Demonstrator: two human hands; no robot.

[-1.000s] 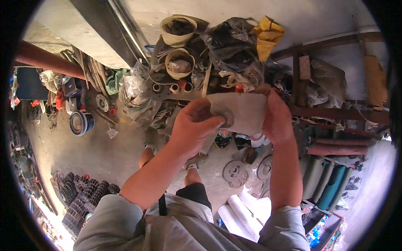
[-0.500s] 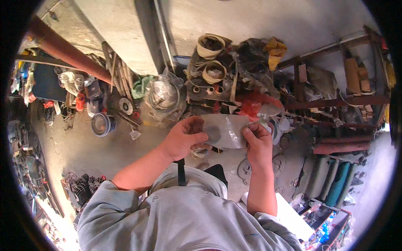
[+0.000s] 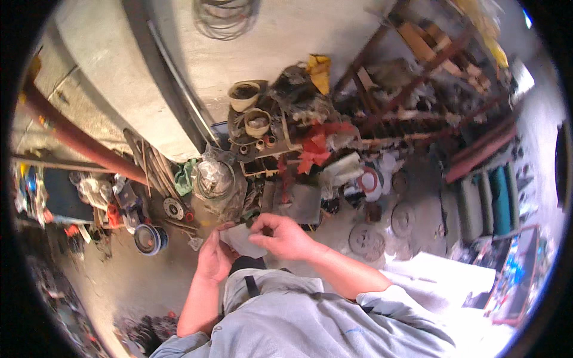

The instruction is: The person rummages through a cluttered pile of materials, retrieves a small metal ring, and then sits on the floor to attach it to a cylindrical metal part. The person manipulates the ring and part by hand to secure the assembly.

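Note:
A small translucent plastic bag [image 3: 242, 238] is held close in front of my body, looking pale and partly folded. My left hand [image 3: 216, 256] grips its left side, thumb along the near face. With curled fingers pinched together, my right hand [image 3: 283, 237] is at the bag's upper right edge. The round grey thing seen earlier inside the bag does not show now; the hands and folds cover much of it.
Beyond my hands lie a red plastic bag [image 3: 315, 149] and cream-coloured tubs [image 3: 245, 95]. A blue-rimmed bucket [image 3: 150, 240] stands on the floor at left. Round metal discs [image 3: 366, 240] lie at right, near rolled material [image 3: 500, 200] and a white sheet [image 3: 439, 271].
The view has turned to the right. The bag, earlier stretched flat between both hands, is now bunched smaller and lower. My right hand has come across toward my left.

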